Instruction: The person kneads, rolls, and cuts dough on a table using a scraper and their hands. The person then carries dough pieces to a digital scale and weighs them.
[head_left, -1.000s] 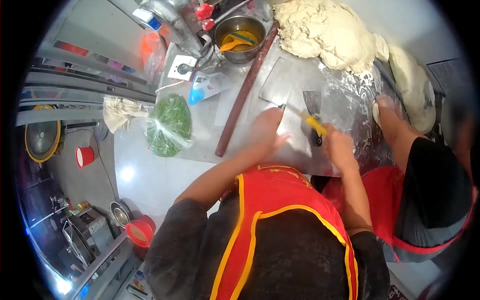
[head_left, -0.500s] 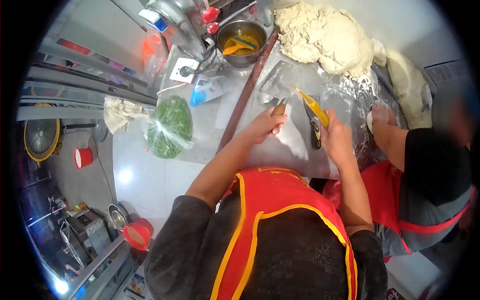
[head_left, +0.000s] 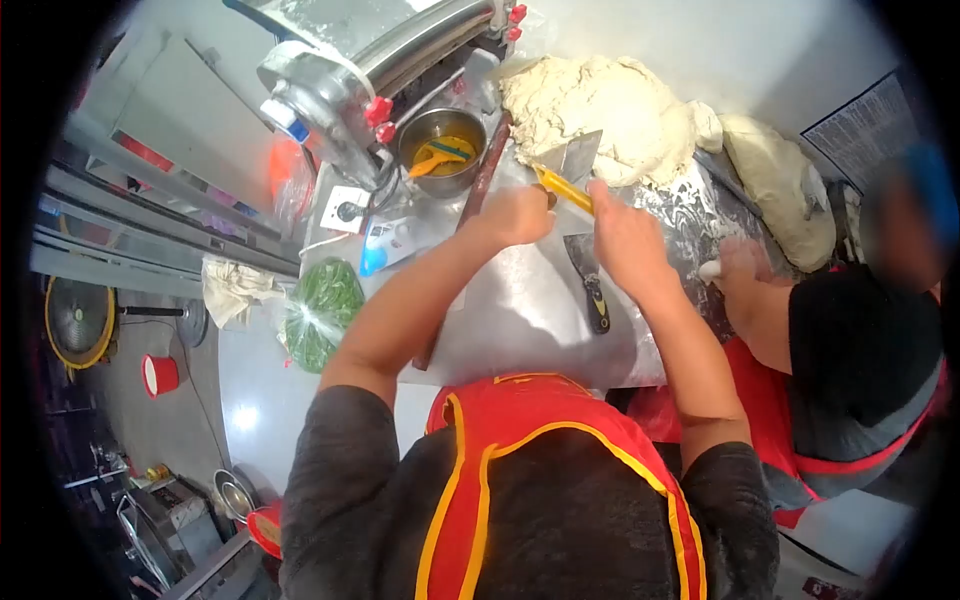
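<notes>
My left hand (head_left: 515,216) is closed around the wooden handle of a scraper. A broad metal blade (head_left: 580,155), seemingly that scraper's, shows just beyond, near the dough. In my right hand (head_left: 628,240) is a long, narrow yellow tool (head_left: 568,191), its tip pointing up and left toward the left hand; its exact kind I cannot make out. Below my hands, another scraper (head_left: 597,308) with a black and yellow handle lies on the metal worktop (head_left: 520,330). A large mound of dough (head_left: 610,105) sits beyond my hands.
A steel bowl (head_left: 405,150) holds yellow liquid and an orange brush (head_left: 437,158). A long brown rolling pin (head_left: 490,160) lies beside it. Left are a bag of greens (head_left: 325,312), a power socket (head_left: 346,208) and a metal machine (head_left: 320,110). A co-worker's hand (head_left: 745,258) works at right.
Both hands have moved farther up over the worktop, toward the dough, and closer together. The scraper blade and yellow tool now nearly cross. The view has shifted slightly.
</notes>
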